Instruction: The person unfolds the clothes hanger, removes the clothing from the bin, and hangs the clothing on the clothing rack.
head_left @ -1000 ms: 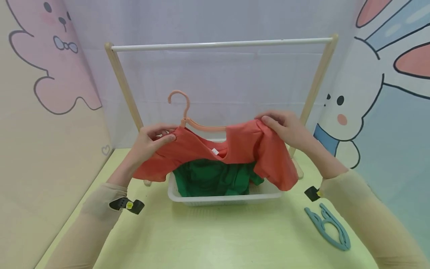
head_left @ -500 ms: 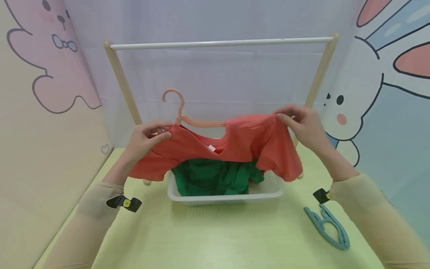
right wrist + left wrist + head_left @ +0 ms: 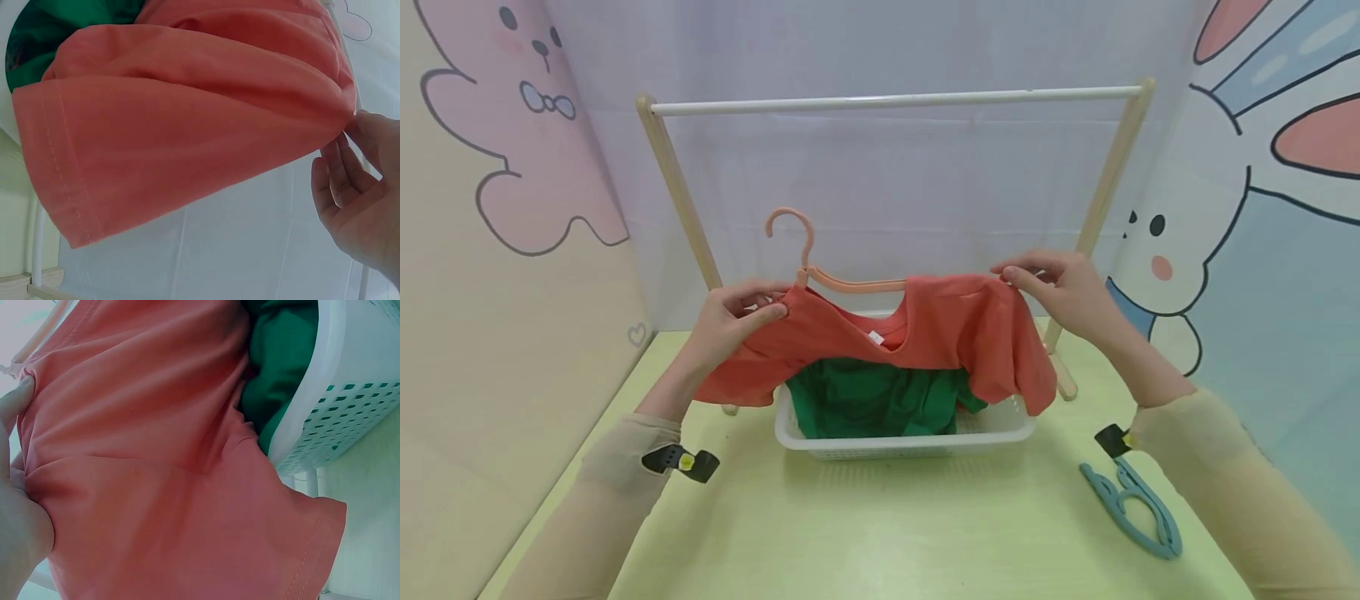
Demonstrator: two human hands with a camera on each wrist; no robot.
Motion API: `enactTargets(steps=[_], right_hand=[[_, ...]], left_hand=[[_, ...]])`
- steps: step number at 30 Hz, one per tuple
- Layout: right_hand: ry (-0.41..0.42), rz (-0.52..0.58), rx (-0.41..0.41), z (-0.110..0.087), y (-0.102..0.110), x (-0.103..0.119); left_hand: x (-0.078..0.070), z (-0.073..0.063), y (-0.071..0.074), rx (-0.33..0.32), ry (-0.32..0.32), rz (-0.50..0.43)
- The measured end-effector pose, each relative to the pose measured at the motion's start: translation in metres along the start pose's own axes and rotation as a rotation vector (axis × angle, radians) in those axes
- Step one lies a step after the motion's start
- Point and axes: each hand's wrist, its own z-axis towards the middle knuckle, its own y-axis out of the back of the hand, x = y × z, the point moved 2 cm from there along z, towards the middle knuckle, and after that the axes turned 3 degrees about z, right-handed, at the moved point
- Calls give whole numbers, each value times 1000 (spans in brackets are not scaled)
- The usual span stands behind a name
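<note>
A coral-red short-sleeved shirt (image 3: 940, 325) hangs between my two hands over a white basket (image 3: 880, 446). My left hand (image 3: 730, 321) pinches its left shoulder near the neckline, thumb on the near side. At the opposite shoulder, the fingertips of my right hand (image 3: 1056, 292) pinch the cloth; in the right wrist view the sleeve (image 3: 156, 150) drapes down from them. A peach-coloured hanger (image 3: 857, 286) shows through the neck opening, its hook upright beside my left hand. The hanger's ends are hidden inside the shirt. Green clothing (image 3: 880, 400) lies in the basket below.
Behind the basket stands a rack with a white rail (image 3: 895, 102) and wooden legs. A folded blue-grey hanger (image 3: 1138, 508) lies on the pale yellow-green table (image 3: 865, 525), close to my right forearm. Printed walls stand at both sides.
My right hand moved outward and up with the shirt's shoulder, spreading it, then came slightly down and back in. The hanger hook sits a little further left; my left hand keeps its pinch.
</note>
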Motion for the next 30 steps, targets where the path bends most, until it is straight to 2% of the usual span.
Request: enactTargets(steps=[8,15,21,24,30], right_hand=[[115,29,-5,0,-13,6],[147,11,-54,1,-21,12],[114,26,-75,11,-15,20],[82,17,-60,17,-15,20],[-81,84,125,19,-24,9]], left_hand=[[-2,2,-4,2,26,31],[-4,-1,-6,46,34,58],[-4,-3,-9,111,-2,58],[-3,-3,-10,112,0,42],[-3,-2,-9,89,17,-27]])
